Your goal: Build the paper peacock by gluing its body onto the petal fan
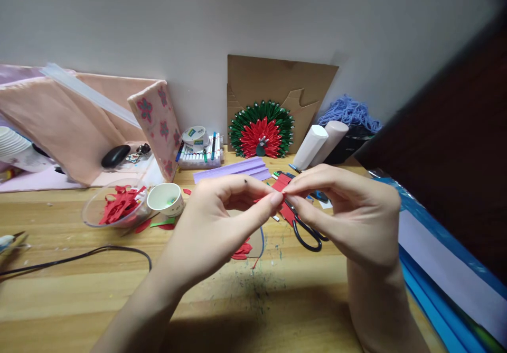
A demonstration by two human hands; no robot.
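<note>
So there's a tiny red piece (284,195) up in the air over the tabletop (99,305), right where the fingertips of both hands meet. Left hand (222,210) is pinching it between thumb and index, right hand (352,210) is doing the same from the other side. Fingers cover most of it, so I honestly can't tell which way it points or where its long axis runs.

Just past the right fingertips there's a red sheet (287,214) with scissors (296,217) lying over it, black handle loops toward the person. Below the left hand is a cardboard disc (256,242) with a blue edge and red petals (242,251) on it, partly hidden by that hand.

Further left: a paper cup (165,200), then a clear bowl (90,220) of red strips. Purple paper (233,171) lies behind the hands, and a red-and-green peacock (261,131) stands against the cardboard at the back.

Room-wise, the widest stretch of wood is on the near side, with a black cable (106,248) crossing its left part. Blue folders (435,310) crowd the right edge, and the wall closes off the back.
</note>
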